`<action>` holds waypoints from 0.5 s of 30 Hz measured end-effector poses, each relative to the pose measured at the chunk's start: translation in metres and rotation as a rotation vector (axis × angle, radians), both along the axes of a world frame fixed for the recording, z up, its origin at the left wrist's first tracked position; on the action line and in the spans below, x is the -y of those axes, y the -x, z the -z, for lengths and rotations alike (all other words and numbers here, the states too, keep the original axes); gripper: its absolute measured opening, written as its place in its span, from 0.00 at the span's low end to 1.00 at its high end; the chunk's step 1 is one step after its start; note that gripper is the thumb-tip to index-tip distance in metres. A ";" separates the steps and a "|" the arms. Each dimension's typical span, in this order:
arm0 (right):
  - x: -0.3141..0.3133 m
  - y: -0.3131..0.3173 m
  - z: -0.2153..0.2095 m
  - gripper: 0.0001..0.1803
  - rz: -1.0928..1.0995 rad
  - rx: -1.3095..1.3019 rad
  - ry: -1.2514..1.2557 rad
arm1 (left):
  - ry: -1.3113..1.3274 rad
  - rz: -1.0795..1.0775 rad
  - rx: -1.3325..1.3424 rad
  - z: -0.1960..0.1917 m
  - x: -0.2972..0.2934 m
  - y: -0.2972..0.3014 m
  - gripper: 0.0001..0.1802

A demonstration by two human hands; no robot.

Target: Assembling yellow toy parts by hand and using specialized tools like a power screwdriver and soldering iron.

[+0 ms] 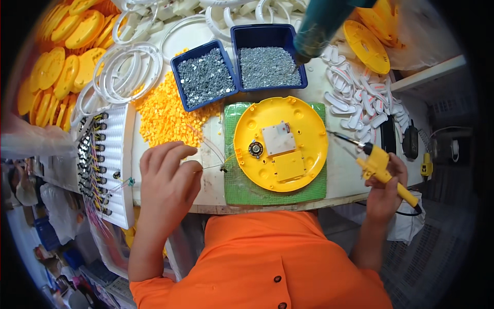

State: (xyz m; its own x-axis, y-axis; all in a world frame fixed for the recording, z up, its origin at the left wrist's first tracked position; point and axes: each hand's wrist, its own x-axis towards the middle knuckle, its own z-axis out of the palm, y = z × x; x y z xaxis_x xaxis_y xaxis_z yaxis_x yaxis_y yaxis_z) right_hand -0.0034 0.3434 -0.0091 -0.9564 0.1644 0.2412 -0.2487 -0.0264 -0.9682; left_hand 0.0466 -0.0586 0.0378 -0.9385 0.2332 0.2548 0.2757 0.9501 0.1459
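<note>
Yellow soldering iron (383, 172) in right hand (385, 191), tip pointing up-left

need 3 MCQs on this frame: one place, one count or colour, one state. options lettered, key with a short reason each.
1. Where does the yellow disc lie?
A on the green mat
B in a blue bin
C on the white rack

2. How many blue bins hold small metal parts?
A one
B two
C four

3. What is the right hand doing?
A resting empty
B holding a yellow soldering iron
C lifting a bin

Key: 1 A, the mat's green edges show around the disc. 2 B, two bins stand side by side behind the mat. 3 B, the grip closes on the iron's handle, tip toward the disc.
</note>
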 end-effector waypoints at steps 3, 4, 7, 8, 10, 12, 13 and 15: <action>0.003 -0.007 0.002 0.34 -0.148 0.040 -0.065 | -0.272 -0.065 0.045 0.004 0.006 -0.003 0.10; 0.005 -0.011 0.002 0.34 -0.158 0.049 -0.074 | -0.282 -0.076 0.052 0.008 0.004 -0.004 0.10; 0.015 -0.027 -0.002 0.38 -0.166 0.091 -0.170 | -1.124 -0.151 0.122 0.028 -0.018 0.002 0.06; 0.019 -0.034 -0.002 0.38 -0.174 0.095 -0.180 | -1.135 -0.160 0.121 0.031 -0.025 0.004 0.06; 0.025 -0.045 0.001 0.35 -0.202 0.042 -0.336 | -1.251 -0.108 0.366 0.034 -0.040 0.009 0.05; 0.024 -0.052 0.003 0.32 -0.287 0.022 -0.341 | -1.086 -0.089 0.328 0.035 -0.054 0.011 0.07; 0.023 -0.053 0.004 0.31 -0.301 -0.015 -0.400 | -0.786 0.115 0.197 0.041 -0.056 0.012 0.07; 0.023 -0.053 0.006 0.31 -0.320 -0.051 -0.464 | -0.434 0.319 -0.014 0.058 -0.064 0.008 0.06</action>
State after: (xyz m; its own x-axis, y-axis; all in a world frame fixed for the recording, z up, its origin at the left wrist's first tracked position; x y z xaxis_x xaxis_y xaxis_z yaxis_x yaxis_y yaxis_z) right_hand 0.0499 0.3207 -0.0151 -0.9264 -0.2663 0.2662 -0.3450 0.3170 -0.8835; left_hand 0.0381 0.0057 -0.0199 -0.8340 0.3772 0.4028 0.5457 0.6718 0.5008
